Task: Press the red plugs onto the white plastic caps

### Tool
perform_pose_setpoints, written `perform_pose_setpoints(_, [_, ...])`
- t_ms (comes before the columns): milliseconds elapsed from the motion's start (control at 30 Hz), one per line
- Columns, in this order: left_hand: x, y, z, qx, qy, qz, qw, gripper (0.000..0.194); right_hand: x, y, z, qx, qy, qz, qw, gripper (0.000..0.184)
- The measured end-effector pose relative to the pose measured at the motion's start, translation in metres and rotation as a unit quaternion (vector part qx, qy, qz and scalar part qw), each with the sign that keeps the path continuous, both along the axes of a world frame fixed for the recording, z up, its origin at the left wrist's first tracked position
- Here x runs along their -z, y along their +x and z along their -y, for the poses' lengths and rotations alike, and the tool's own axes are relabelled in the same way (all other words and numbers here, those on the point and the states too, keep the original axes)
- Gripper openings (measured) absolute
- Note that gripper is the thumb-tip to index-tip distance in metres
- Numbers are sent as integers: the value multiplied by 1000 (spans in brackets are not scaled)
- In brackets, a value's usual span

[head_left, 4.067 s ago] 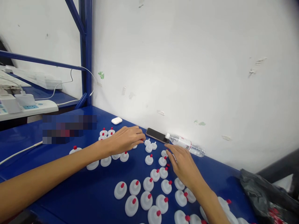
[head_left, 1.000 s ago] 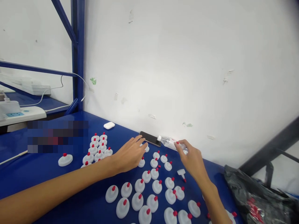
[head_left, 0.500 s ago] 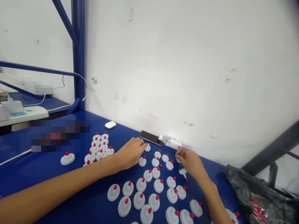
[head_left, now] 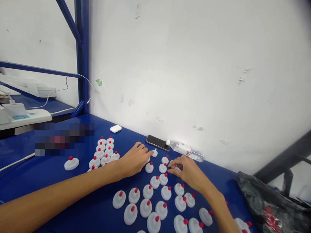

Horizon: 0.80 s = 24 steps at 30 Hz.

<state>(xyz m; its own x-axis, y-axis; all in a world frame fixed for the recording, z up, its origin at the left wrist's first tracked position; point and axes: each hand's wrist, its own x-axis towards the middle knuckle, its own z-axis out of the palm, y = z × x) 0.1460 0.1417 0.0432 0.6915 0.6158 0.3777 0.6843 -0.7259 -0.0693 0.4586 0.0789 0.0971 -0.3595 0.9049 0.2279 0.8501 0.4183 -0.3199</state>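
Blue tabletop [head_left: 97,215], red-tipped discs [head_left: 162,168] between hands [head_left: 136,158] [head_left: 190,171]

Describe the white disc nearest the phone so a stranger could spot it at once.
On the blue table, find the dark phone by the white wall. On its near side, beside the left hand, sits a small white disc. Its spout is bare, while its clearly visible neighbours wear red caps.

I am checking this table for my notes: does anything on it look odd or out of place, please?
One white lid near the left hand shows no red tip, unlike most others. Also, the bottle lies on its side, though I see no spill.
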Motion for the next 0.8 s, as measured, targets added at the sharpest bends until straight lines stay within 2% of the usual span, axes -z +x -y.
perform_pose_setpoints(167, [-10,3,8,-10,-13,21,1000,37,15,0,-3,-21,7,15,1000,11])
perform_pose_setpoints(300, [-16,5,13,-14,-37,49,998,34,15,5,-6,-18,17,-11,1000,13])
perform_pose_setpoints(433, [-22,6,19,-5,-51,86,995,36,3,5,-6,2,30,-96,995,19])
perform_pose_setpoints(567, [-29,7,24,-5,-41,117,992,34,-8,-9,0,15,43,-198,979,31])
perform_pose_setpoints(800, [-33,8,29,26,-19,122,992,34,-11,-45,10,19,-10,-341,940,37])
